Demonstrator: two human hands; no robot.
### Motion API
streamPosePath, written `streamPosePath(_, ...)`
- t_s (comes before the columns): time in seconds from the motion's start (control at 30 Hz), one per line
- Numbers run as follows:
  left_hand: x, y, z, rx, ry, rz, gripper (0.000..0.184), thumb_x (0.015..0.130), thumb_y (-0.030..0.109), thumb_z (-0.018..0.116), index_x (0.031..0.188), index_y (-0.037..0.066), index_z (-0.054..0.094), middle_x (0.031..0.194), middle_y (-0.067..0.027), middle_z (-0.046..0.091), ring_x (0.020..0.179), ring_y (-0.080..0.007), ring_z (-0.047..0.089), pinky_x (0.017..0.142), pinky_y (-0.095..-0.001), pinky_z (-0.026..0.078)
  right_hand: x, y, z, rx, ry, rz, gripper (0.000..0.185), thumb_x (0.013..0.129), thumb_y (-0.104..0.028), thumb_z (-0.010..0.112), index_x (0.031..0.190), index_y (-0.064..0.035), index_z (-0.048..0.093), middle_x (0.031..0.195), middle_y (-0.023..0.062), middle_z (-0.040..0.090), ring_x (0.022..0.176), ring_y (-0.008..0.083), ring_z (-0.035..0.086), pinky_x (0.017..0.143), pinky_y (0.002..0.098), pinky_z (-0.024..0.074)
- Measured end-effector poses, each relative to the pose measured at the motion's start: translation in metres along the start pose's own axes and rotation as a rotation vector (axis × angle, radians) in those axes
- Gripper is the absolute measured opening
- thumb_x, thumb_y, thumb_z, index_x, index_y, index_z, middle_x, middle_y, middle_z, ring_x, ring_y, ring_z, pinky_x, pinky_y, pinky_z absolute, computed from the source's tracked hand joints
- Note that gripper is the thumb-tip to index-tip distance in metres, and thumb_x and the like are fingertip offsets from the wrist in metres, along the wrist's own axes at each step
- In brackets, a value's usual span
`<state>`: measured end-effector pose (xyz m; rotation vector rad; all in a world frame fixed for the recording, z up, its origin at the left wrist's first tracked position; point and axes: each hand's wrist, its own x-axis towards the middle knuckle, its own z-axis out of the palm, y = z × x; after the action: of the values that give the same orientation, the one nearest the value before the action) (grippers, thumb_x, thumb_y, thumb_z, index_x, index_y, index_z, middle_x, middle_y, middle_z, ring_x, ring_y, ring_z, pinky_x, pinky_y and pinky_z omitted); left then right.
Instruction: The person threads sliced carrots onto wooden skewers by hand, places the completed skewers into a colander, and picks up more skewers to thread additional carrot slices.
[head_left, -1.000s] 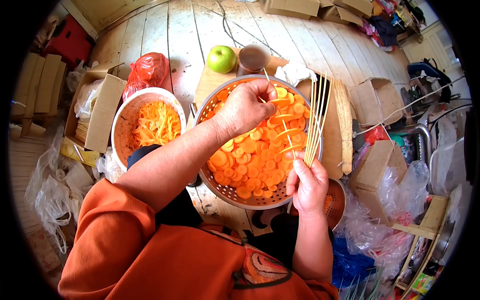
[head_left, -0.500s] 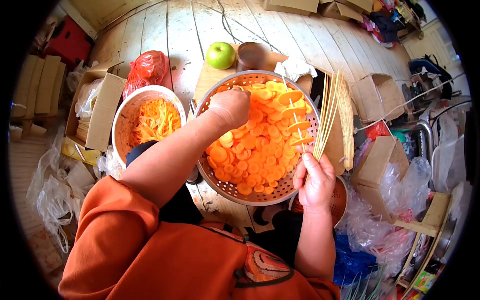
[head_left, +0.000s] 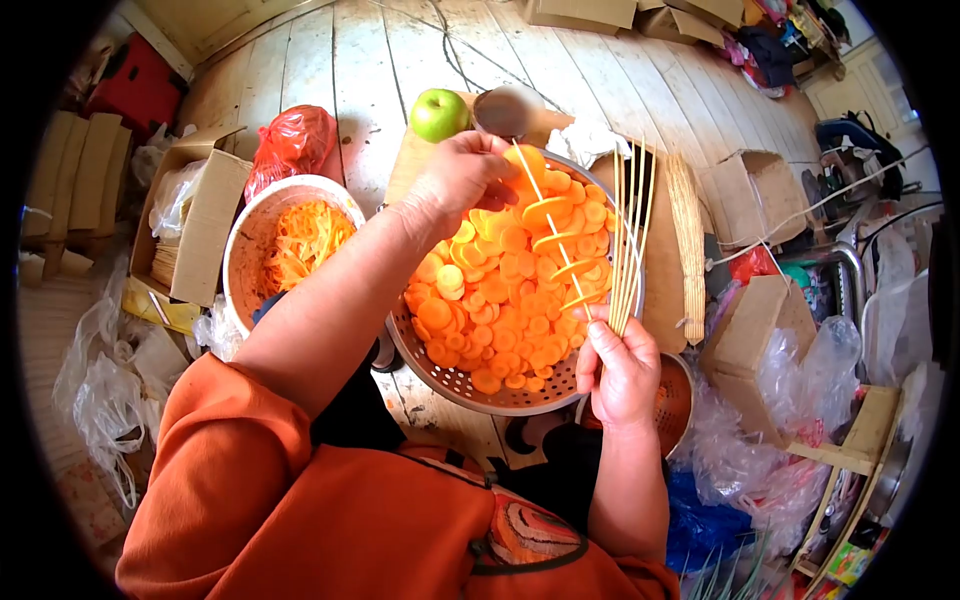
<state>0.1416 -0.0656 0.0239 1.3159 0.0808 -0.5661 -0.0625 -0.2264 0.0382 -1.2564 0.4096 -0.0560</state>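
Observation:
Over the far side of a metal colander (head_left: 455, 385) full of carrot rounds (head_left: 500, 310), my left hand (head_left: 462, 178) pinches a carrot slice (head_left: 527, 168) at the tip of a thin skewer (head_left: 556, 224). Several carrot slices sit spaced along that skewer. My right hand (head_left: 622, 372) is closed around its lower end and around a fan of bare wooden skewers (head_left: 630, 235), at the colander's right rim. Whether the skewer tip has pierced the pinched slice, I cannot tell.
A white bucket (head_left: 237, 270) of shredded carrot stands to the left, beside a red plastic bag (head_left: 297, 140). Behind the colander are a green apple (head_left: 440, 115), a brown bowl (head_left: 502, 112) and crumpled white tissue (head_left: 588, 142). A bundle of sticks (head_left: 687, 250) lies at right.
My left hand has risen from the carrot rounds to the skewer tip with a slice. My right hand has tilted the loaded skewer further left and moved slightly down.

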Motion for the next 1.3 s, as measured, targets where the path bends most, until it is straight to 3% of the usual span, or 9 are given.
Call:
streamPosePath(0.2, -0.001, 0.014, -0.008, -0.252, 0.07, -0.039, 0.016, 0.082, 0.004, 0.058, 0.097, 0.004, 0.055, 0.08, -0.0067, 0.063, 0.061, -0.0153, 0.062, 0.053, -0.0259, 0.052, -0.001, -0.001, 0.0, -0.048, -0.054, 0.033, 0.016, 0.089, -0.007, 0.053, 0.1, 0.0035, 0.058, 0.08, 0.0098, 0.062, 0.043, 0.0087, 0.048, 0.036, 0.0204, 0.0379)
streamPosePath(0.57, -0.002, 0.012, -0.009, -0.27, 0.048, -0.004, 0.017, 0.083, 0.005, 0.056, 0.1, 0.004, 0.052, 0.081, -0.0059, 0.062, 0.062, -0.0146, 0.061, 0.054, -0.027, 0.052, -0.002, -0.001, 0.002, -0.056, -0.07, 0.036, 0.016, 0.09, -0.008, 0.053, 0.1, 0.0036, 0.058, 0.076, 0.0077, 0.061, 0.044, 0.0077, 0.047, 0.036, 0.0197, 0.0376)
streamPosePath(0.87, -0.001, 0.014, -0.007, -0.153, 0.044, 0.027, 0.01, 0.082, 0.004, 0.057, 0.09, 0.01, 0.054, 0.077, -0.0028, 0.06, 0.062, -0.0136, 0.06, 0.054, -0.026, 0.05, -0.003, 0.002, -0.002, -0.049, -0.048, 0.048, 0.016, 0.09, -0.007, 0.053, 0.102, 0.003, 0.058, 0.095, 0.0139, 0.064, 0.046, 0.008, 0.049, 0.036, 0.0199, 0.039)
streamPosePath(1.0, -0.002, 0.014, -0.006, 0.113, 0.007, 0.101, 0.009, 0.08, 0.004, 0.06, 0.082, 0.011, 0.054, 0.073, -0.0008, 0.059, 0.061, -0.0117, 0.059, 0.056, -0.0246, 0.05, -0.003, 0.002, -0.003, -0.043, -0.051, 0.035, 0.017, 0.09, -0.006, 0.053, 0.103, 0.0031, 0.058, 0.089, 0.0122, 0.064, 0.045, 0.0081, 0.049, 0.036, 0.0198, 0.0384)
streamPosePath(1.17, -0.012, 0.002, 0.009, 0.162, -0.104, 0.091, 0.01, 0.08, 0.004, 0.061, 0.081, 0.011, 0.054, 0.072, 0.0013, 0.057, 0.063, -0.0091, 0.058, 0.058, -0.0236, 0.05, -0.003, 0.0, 0.006, -0.039, -0.006, 0.031, 0.016, 0.09, -0.007, 0.053, 0.101, 0.0031, 0.058, 0.08, 0.0105, 0.063, 0.042, 0.0084, 0.047, 0.035, 0.02, 0.0368)
streamPosePath(1.23, -0.012, -0.002, 0.011, 0.174, -0.109, 0.104, 0.009, 0.081, 0.005, 0.061, 0.081, 0.011, 0.054, 0.072, 0.0014, 0.057, 0.064, -0.0089, 0.058, 0.058, -0.0236, 0.05, -0.002, -0.001, 0.01, -0.064, 0.041, 0.0, 0.018, 0.091, -0.011, 0.052, 0.1, 0.0034, 0.058, 0.052, 0.0034, 0.05, 0.035, 0.0087, 0.04, 0.035, 0.0194, 0.0322)
streamPosePath(1.3, -0.012, -0.003, 0.011, 0.18, -0.126, 0.087, 0.008, 0.081, 0.005, 0.06, 0.081, 0.01, 0.054, 0.072, 0.0014, 0.056, 0.065, -0.0088, 0.058, 0.058, -0.0232, 0.05, -0.002, -0.001, 0.01, -0.067, 0.033, 0.005, 0.018, 0.091, -0.011, 0.052, 0.1, 0.0034, 0.058, 0.052, 0.0034, 0.049, 0.035, 0.0087, 0.04, 0.035, 0.0195, 0.0319)
